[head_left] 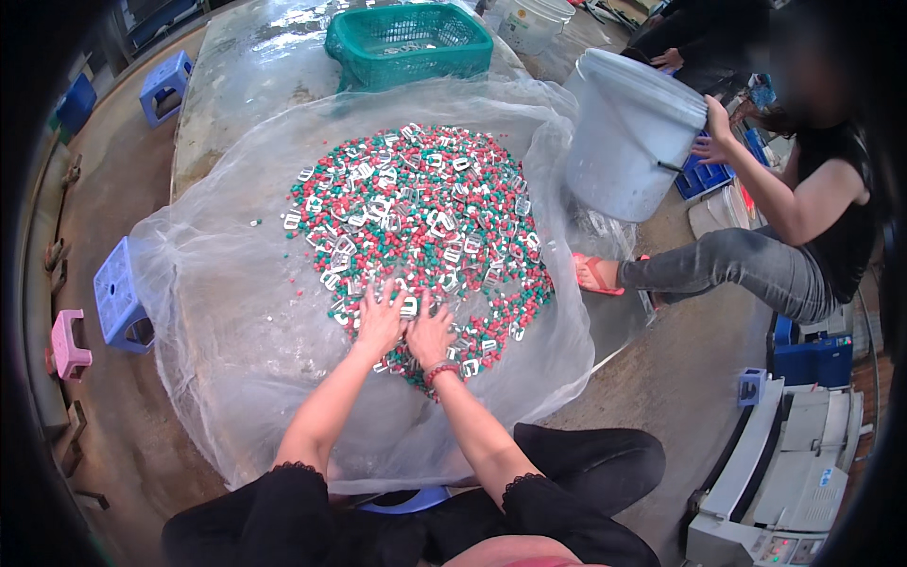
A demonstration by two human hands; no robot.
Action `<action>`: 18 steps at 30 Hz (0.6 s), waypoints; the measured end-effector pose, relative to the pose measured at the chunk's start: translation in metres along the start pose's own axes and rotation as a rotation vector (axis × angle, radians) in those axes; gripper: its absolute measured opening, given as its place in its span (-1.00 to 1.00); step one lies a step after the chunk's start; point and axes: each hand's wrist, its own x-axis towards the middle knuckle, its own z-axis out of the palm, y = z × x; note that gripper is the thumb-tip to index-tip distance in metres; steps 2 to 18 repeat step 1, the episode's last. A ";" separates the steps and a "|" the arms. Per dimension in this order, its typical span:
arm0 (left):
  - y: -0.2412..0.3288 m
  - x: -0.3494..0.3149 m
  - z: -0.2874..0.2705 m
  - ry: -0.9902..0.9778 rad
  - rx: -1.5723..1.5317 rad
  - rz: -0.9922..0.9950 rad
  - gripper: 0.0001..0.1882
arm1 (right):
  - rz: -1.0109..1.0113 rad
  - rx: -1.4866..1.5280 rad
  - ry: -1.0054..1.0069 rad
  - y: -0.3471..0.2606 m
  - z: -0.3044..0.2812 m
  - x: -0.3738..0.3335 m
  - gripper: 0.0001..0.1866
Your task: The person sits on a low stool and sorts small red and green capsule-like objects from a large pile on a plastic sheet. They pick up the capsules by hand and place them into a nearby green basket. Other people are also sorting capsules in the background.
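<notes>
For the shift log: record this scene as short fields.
Left hand: flat on the heap, fingers spread
Right hand: flat on the heap beside the left, red band on the wrist
Heap: small red and green beads mixed with white plastic buckles
Under the heap: clear plastic sheet
Behind: green plastic basket
Right side: seated person tilting a white plastic bucket
Left side: blue plastic stool

Concrete floor (142,444); clear plastic sheet (236,312), red-green-white pieces (425,208), stools (118,293)
</notes>
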 end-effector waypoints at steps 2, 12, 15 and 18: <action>-0.016 -0.011 0.011 -0.024 -0.049 -0.066 -0.24 | -0.033 0.073 -0.115 -0.007 -0.001 -0.005 -0.16; -0.016 -0.011 0.011 -0.024 -0.049 -0.066 -0.24 | -0.033 0.073 -0.115 -0.007 -0.001 -0.005 -0.16; -0.016 -0.011 0.011 -0.024 -0.049 -0.066 -0.24 | -0.033 0.073 -0.115 -0.007 -0.001 -0.005 -0.16; -0.016 -0.011 0.011 -0.024 -0.049 -0.066 -0.24 | -0.033 0.073 -0.115 -0.007 -0.001 -0.005 -0.16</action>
